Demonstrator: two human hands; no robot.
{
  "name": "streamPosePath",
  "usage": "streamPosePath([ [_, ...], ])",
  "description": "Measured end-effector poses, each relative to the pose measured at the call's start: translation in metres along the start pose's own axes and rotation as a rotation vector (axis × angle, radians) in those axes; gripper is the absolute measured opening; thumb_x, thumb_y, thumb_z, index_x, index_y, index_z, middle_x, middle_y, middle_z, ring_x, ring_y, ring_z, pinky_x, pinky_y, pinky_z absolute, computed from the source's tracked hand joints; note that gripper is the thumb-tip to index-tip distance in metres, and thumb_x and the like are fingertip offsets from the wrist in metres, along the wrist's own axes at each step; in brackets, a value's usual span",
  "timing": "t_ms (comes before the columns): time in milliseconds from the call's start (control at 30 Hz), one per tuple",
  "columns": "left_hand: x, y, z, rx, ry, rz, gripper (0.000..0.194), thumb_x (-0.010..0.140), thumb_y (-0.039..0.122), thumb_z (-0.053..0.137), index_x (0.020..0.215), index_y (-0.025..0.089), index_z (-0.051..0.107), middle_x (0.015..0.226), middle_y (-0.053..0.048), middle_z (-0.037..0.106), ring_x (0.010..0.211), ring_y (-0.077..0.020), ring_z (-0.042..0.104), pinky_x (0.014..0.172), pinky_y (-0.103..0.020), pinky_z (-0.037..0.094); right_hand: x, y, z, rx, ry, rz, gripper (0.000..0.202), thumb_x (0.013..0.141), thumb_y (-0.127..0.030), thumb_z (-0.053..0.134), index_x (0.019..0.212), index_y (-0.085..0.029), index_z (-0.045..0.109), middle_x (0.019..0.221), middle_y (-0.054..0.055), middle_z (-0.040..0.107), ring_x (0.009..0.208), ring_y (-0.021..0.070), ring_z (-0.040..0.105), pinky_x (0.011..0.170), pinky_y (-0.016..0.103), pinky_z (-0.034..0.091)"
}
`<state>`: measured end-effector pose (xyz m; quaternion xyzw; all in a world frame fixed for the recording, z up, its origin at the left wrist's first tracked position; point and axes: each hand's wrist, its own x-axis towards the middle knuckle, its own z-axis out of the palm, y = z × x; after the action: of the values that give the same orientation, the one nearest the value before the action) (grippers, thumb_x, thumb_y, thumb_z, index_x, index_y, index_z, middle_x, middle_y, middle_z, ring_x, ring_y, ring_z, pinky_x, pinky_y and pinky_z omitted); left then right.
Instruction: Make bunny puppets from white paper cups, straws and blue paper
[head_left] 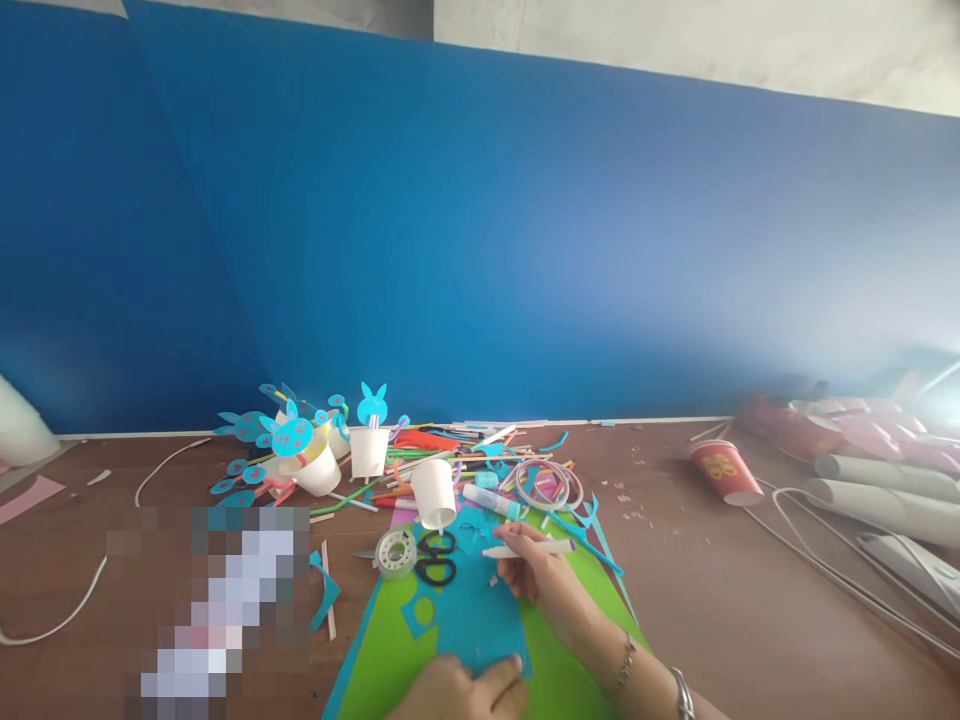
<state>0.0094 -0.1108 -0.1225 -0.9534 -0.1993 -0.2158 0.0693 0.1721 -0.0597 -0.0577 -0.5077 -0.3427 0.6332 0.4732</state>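
Note:
My right hand point(551, 588) is closed around a white marker point(536, 549), its pen body lying nearly level above blue paper point(480, 600). Low in the view, my left hand point(465, 692) rests on the lower end of that paper, fingers laid over it and partly cut off by the frame. Green paper point(585, 610) lies underneath. Left of the marker are black-handled scissors point(436, 572) and a roll of clear tape point(395, 553). An upturned white paper cup point(433, 493) and a glue stick point(491, 501) sit just beyond.
Cups with blue paper rabbit faces point(372, 407) stand at the back left. Several straws and paper scraps are piled along the blue partition point(480, 250). To the right are a tipped red cup point(726, 472), white cables point(825, 560) and pale rolls point(877, 505). A blurred patch covers the left.

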Motion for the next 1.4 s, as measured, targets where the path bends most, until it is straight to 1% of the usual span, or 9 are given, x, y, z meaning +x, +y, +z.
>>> streamPosePath([
  [100, 0.006, -0.009, -0.017, -0.103, -0.049, -0.085, 0.036, 0.086, 0.023, 0.053, 0.122, 0.019, 0.054, 0.110, -0.009, 0.073, 0.060, -0.0170, 0.069, 0.038, -0.024, 0.043, -0.001, -0.009, 0.004, 0.003, 0.017, -0.023, 0.026, 0.069, -0.040, 0.074, 0.069, -0.019, 0.058, 0.059, -0.002, 0.062, 0.057, 0.0108, 0.051, 0.052, 0.021, 0.036],
  [200, 0.009, -0.019, -0.036, -0.370, -0.062, -0.244, 0.043, 0.086, 0.020, 0.050, 0.129, 0.023, 0.048, 0.115, -0.007, 0.070, 0.087, -0.0203, 0.070, 0.060, -0.024, 0.052, -0.002, -0.011, 0.005, 0.022, 0.036, -0.087, 0.027, 0.070, -0.041, 0.072, 0.068, -0.019, 0.057, 0.060, -0.001, 0.063, 0.058, 0.0114, 0.052, 0.054, 0.022, 0.038],
  [267, 0.011, -0.025, -0.045, -0.528, 0.007, -0.426, 0.035, 0.089, 0.018, 0.043, 0.122, 0.025, 0.053, 0.104, -0.006, 0.072, 0.083, -0.0189, 0.069, 0.068, -0.025, 0.051, -0.001, -0.008, 0.005, -0.006, 0.080, -0.138, 0.031, 0.075, -0.047, 0.066, 0.065, -0.020, 0.056, 0.053, -0.002, 0.059, 0.052, 0.0113, 0.048, 0.051, 0.023, 0.036],
  [433, 0.017, -0.042, -0.048, -0.927, 0.313, -0.953, 0.021, 0.092, 0.031, 0.042, 0.107, 0.021, 0.054, 0.083, -0.002, 0.059, 0.065, -0.0148, 0.055, 0.060, -0.025, 0.044, -0.001, 0.001, 0.003, -0.153, 0.043, -0.209, 0.038, 0.076, -0.055, 0.062, 0.064, -0.019, 0.056, 0.050, -0.001, 0.057, 0.050, 0.0129, 0.047, 0.050, 0.025, 0.035],
  [567, 0.021, -0.054, -0.049, -1.180, 0.360, -0.989, 0.026, 0.085, 0.027, 0.039, 0.108, 0.021, 0.050, 0.083, -0.001, 0.054, 0.067, -0.0153, 0.050, 0.062, -0.026, 0.043, -0.003, 0.002, 0.003, -0.216, -0.005, -0.240, 0.038, 0.066, -0.054, 0.071, 0.066, -0.019, 0.057, 0.058, 0.000, 0.061, 0.058, 0.0157, 0.054, 0.053, 0.025, 0.037],
  [900, 0.013, -0.058, -0.043, -0.661, 0.029, -0.746, 0.057, 0.072, 0.000, 0.046, 0.123, 0.026, 0.046, 0.111, -0.006, 0.057, 0.103, -0.0192, 0.055, 0.090, -0.032, 0.046, -0.002, 0.015, 0.001, -0.278, -0.098, -0.147, 0.036, 0.073, -0.052, 0.064, 0.060, -0.021, 0.052, 0.043, -0.002, 0.058, 0.042, 0.0125, 0.048, 0.046, 0.024, 0.033],
  [1133, 0.014, -0.065, -0.045, -0.502, 0.018, -0.670, 0.039, 0.086, 0.006, 0.037, 0.117, 0.023, 0.053, 0.107, -0.007, 0.060, 0.101, -0.0207, 0.058, 0.085, -0.032, 0.048, 0.000, 0.014, 0.002, -0.359, -0.182, -0.118, 0.039, 0.071, -0.055, 0.066, 0.059, -0.021, 0.050, 0.043, -0.002, 0.058, 0.039, 0.0113, 0.047, 0.044, 0.023, 0.034],
  [1267, 0.021, -0.063, -0.063, -0.391, -0.038, -0.717, 0.028, 0.089, 0.011, 0.040, 0.107, 0.024, 0.057, 0.099, -0.004, 0.063, 0.089, -0.0201, 0.064, 0.075, -0.030, 0.049, -0.001, 0.014, 0.001, -0.375, -0.168, -0.115, 0.037, 0.072, -0.053, 0.065, 0.060, -0.020, 0.050, 0.043, -0.002, 0.058, 0.039, 0.0111, 0.048, 0.043, 0.022, 0.033],
  [1400, 0.024, -0.076, -0.095, -0.060, -0.305, -0.891, 0.016, 0.089, 0.016, 0.044, 0.096, 0.019, 0.058, 0.100, -0.008, 0.062, 0.075, -0.0238, 0.067, 0.061, -0.031, 0.048, 0.001, 0.015, 0.000, -0.383, -0.181, -0.107, 0.034, 0.072, -0.050, 0.064, 0.060, -0.020, 0.050, 0.044, -0.001, 0.058, 0.039, 0.0110, 0.047, 0.043, 0.022, 0.032],
])
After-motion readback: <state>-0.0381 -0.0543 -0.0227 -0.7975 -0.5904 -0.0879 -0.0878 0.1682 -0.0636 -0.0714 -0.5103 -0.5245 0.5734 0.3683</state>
